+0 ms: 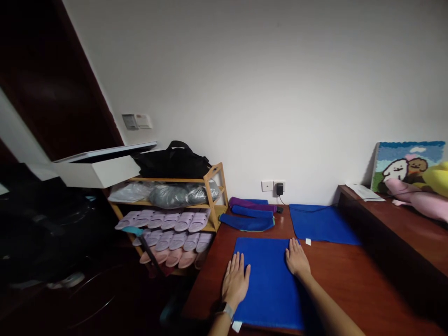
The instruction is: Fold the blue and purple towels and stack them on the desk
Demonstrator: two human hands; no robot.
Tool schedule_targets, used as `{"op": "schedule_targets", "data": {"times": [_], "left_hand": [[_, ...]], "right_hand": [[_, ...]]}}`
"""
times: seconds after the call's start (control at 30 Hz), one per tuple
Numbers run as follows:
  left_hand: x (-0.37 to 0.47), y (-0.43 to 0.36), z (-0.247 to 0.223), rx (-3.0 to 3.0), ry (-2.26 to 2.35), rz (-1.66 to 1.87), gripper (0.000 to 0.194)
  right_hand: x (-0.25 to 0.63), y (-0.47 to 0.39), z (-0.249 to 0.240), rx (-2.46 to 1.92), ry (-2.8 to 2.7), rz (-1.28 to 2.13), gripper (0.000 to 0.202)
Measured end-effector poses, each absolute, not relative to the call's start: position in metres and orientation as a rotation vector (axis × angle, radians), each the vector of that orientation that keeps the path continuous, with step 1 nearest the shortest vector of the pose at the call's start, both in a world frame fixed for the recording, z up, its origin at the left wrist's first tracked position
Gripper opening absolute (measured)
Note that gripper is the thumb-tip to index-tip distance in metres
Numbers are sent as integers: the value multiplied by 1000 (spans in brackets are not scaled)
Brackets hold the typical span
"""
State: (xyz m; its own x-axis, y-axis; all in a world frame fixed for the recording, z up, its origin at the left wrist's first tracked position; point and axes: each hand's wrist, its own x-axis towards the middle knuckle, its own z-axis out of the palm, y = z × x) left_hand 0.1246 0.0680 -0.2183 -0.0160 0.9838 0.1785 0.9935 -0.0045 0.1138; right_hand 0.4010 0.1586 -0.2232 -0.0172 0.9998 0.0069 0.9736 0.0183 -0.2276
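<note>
A blue cloth (268, 284) lies spread out flat on the brown wooden table (343, 275), with a white tag at its near left corner. Flat on the cloth's left edge rests my left hand (235, 280), fingers stretched out, a watch on its wrist. At the upper right edge of the same cloth, my right hand (297, 258) is laid down with its fingers extended. Neither hand grips anything. Beyond my right hand, a second blue cloth (322, 224) lies flat near the wall. Folded blue and purple cloths (248, 217) are at the table's far left.
Left of the table stands a wooden shoe rack (217, 205) with several rows of slippers (171, 240) and a black bag (175, 161) on top. A black plug (279, 189) sits in the wall socket. On the right, a raised ledge (395, 219) carries plush toys (427, 200) and a picture (406, 161).
</note>
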Motion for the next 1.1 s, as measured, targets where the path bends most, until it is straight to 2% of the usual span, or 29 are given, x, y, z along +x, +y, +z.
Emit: {"op": "schedule_targets", "data": {"times": [0.2,0.4,0.57,0.7,0.97,1.1], "left_hand": [[135,75,-207,-2187,-2200,-306,71],[229,117,-191,-2548,-1882,-541,68],[273,151,-213,-2624,-1935,-497,69],[232,157,-222,-2553,-1956,-458,69],[93,158,-195,-2303,-2213,-251,71],[82,153,-188,-2224,-2223,-277,67]], "right_hand": [[402,158,-232,-2074,-2136,175,68],[403,160,-235,-2066,-2149,158,68],[404,160,-237,-2035,-2185,164,69],[403,162,-241,-2077,-2175,116,68],[404,162,-242,-2052,-2122,160,69],[403,161,-241,-2048,-2122,157,69]]}}
